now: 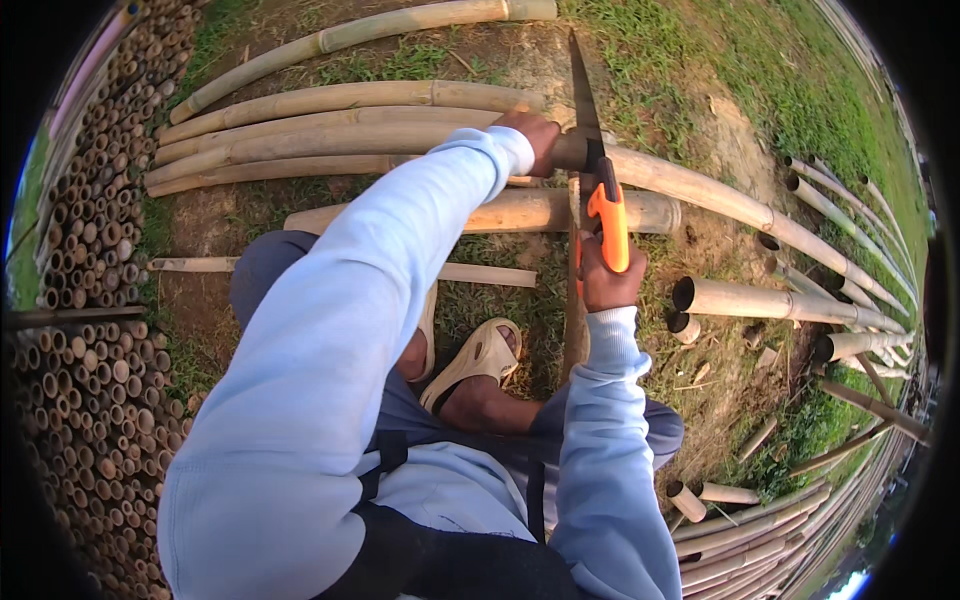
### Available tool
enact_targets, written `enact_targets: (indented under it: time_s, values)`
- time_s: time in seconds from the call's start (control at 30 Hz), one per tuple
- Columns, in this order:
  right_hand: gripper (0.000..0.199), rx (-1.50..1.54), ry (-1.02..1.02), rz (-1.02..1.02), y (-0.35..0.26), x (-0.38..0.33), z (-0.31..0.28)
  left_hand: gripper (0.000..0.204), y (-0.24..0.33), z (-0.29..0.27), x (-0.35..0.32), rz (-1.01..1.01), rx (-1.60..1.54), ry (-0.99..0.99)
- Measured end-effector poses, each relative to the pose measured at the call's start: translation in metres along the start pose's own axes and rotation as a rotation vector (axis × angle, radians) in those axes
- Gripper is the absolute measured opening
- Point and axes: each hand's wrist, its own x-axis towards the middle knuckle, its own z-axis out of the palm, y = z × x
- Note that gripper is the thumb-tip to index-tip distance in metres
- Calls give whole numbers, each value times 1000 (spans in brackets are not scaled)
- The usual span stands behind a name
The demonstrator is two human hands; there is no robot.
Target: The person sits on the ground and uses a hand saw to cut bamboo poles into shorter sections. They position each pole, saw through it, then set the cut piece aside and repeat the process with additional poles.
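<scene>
My right hand [610,275] is closed round the orange handle of a hand saw [612,225]. Its dark, tapering blade points away from me and crosses a long bamboo pole [720,188]; how deep it sits in the bamboo I cannot tell. Just left of the blade, my left hand [532,138] grips the same pole, its fingers partly hidden. Nearer to me, a thicker bamboo length [520,212] lies crosswise, touching or close to a narrow strip [576,300] that runs toward me between the saw hand and my feet.
Several bamboo poles [350,125] lie side by side at the far left. Stacks of cut bamboo [100,400] show round ends along the left. More poles [790,300] rest on the right, with offcuts [758,438] on the ground. My sandalled feet [480,365] are below the work.
</scene>
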Motion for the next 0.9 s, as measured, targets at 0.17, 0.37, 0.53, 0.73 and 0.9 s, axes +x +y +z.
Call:
enact_targets:
  time_s: [0.17,0.37,0.53,0.73,0.9]
  values:
    - [26,-82,-24,128,-29,-169,-64,47,-4,6,-6,-55,64,-25]
    - [16,-59,-44,161,-11,-74,-23,45,1,5,-2,2,107,-25]
    - [20,-2,30,71,-16,20,8,40,7,-13,8,-34,78,-70]
    - [34,-79,-61,147,-30,-186,-59,34,-5,4,-5,-96,103,-41]
    - [12,-48,10,93,-9,-47,-11,37,6,2,0,-29,106,-33]
